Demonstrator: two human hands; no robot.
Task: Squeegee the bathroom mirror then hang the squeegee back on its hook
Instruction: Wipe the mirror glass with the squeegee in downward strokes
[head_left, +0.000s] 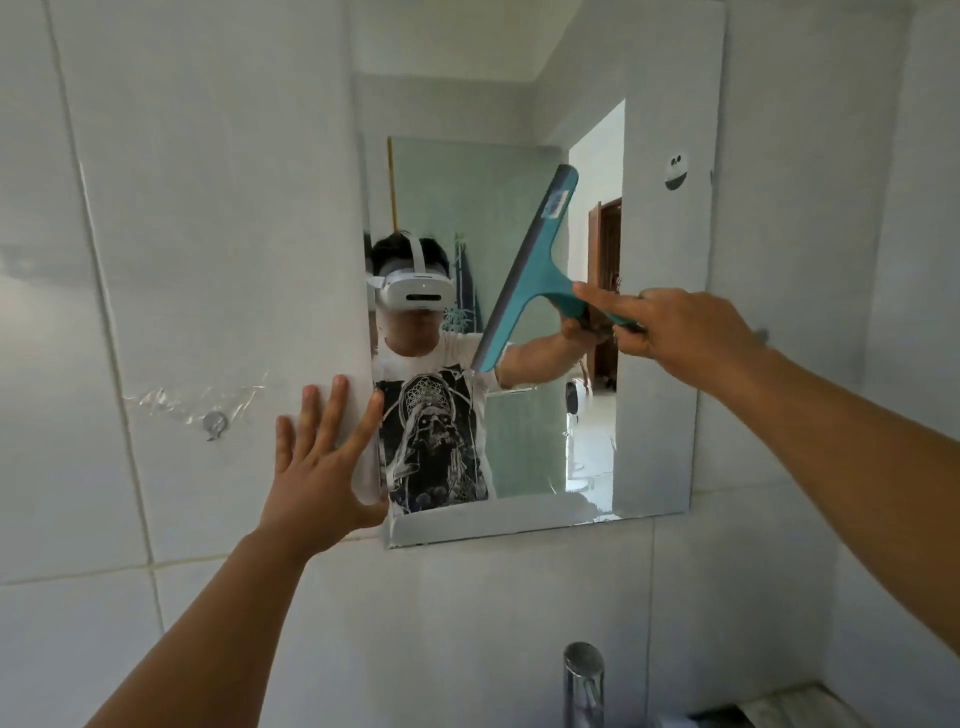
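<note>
The wiping step is in hand. The right hand (670, 327), right of centre in the frame, has its fingers clamped on the handle of the teal squeegee (530, 270), whose blade lies slanted against the mirror (670, 415) at mid-frame. The left hand (317, 467) is pressed flat, fingers spread, at the mirror's lower left edge. Next likely comes a steady, even pull across the glass. The hook (214, 423) waits on the tiles at left.

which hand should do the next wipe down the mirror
Right. The right hand already grips the squeegee with its blade against the mirror. The left hand is open, flat at the mirror's left edge.
</note>
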